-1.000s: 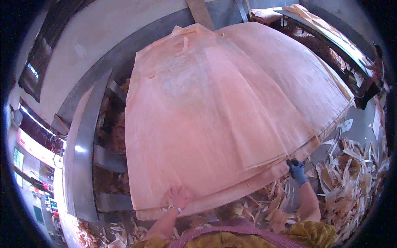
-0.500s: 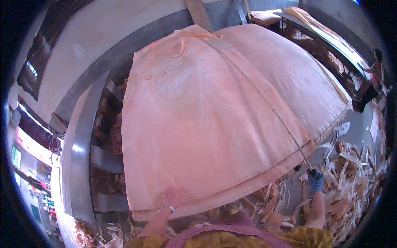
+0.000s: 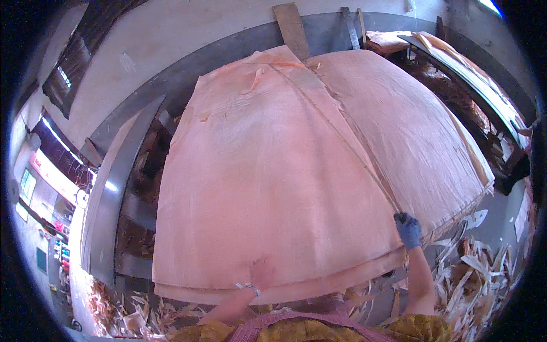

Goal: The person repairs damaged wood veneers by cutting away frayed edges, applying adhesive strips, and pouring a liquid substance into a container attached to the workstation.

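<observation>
A big thin pinkish wood veneer sheet (image 3: pixel 273 188) lies on top of a stack of such sheets (image 3: pixel 410 137) in front of me. My bare left hand (image 3: pixel 261 272) presses flat on the sheet near its front edge, fingers spread. My right hand (image 3: pixel 407 229), in a blue glove, rests on the sheet's right front corner, where it meets the sheets beneath; I cannot tell if it pinches the edge.
Veneer scraps (image 3: pixel 484 273) litter the floor at the right and lower left. A grey metal frame (image 3: pixel 108 194) runs along the left of the stack. A plank (image 3: pixel 292 28) leans on the far wall. More sheets rest on a rack (image 3: pixel 467 62) at the upper right.
The top sheet has slid and settled flatter over the stack. My right hand rose from the floor side to the sheet's right corner; my left hand moved onto the sheet.
</observation>
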### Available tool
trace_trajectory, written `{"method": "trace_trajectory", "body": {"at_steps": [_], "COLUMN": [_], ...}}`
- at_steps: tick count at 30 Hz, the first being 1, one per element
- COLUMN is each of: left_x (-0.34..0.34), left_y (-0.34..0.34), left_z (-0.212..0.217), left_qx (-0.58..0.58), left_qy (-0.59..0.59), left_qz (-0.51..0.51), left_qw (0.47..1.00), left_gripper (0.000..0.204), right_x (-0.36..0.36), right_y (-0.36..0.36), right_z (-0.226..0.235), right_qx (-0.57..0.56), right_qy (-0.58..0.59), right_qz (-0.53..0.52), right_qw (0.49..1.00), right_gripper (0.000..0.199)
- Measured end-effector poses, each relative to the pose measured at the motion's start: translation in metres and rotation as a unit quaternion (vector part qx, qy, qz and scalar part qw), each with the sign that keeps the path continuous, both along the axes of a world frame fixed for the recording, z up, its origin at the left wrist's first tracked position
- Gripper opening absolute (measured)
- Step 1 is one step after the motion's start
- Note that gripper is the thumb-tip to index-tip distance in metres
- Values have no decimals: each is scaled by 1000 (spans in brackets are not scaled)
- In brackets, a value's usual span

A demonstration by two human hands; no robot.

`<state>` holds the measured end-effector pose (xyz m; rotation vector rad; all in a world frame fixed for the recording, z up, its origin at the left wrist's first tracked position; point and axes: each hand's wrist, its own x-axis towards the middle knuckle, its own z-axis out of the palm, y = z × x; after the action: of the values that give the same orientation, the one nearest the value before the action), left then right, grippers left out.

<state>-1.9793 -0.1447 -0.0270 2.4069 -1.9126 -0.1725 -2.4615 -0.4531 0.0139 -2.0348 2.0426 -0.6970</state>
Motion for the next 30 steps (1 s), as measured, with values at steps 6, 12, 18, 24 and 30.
{"method": "trace_trajectory", "body": {"at_steps": [6, 12, 18, 24, 30], "left_x": [-62, -49, -64, -58, -48], "left_y": [-54, -56, -56, -50, -45], "left_z": [28, -30, -17, -22, -35], "left_qx": [217, 162, 248, 238, 264], "left_qy": [19, 12, 22, 23, 5], "left_qz": [46, -21, 32, -13, -10], "left_qw": [975, 986, 968, 971, 964], "left_gripper": [61, 63, 66, 66, 64], "right_x": [18, -47, -48, 5, 45], "right_y": [-132, -239, -259, -268, -297], "right_z": [-1, -29, -8, 10, 25], "right_qx": [32, 151, 148, 22, 85], "right_qy": [-31, -221, -79, 15, -27], "right_qz": [9, 42, 79, 102, 117], "right_qw": [999, 963, 983, 994, 989], "right_gripper": [44, 43, 47, 48, 50]}}
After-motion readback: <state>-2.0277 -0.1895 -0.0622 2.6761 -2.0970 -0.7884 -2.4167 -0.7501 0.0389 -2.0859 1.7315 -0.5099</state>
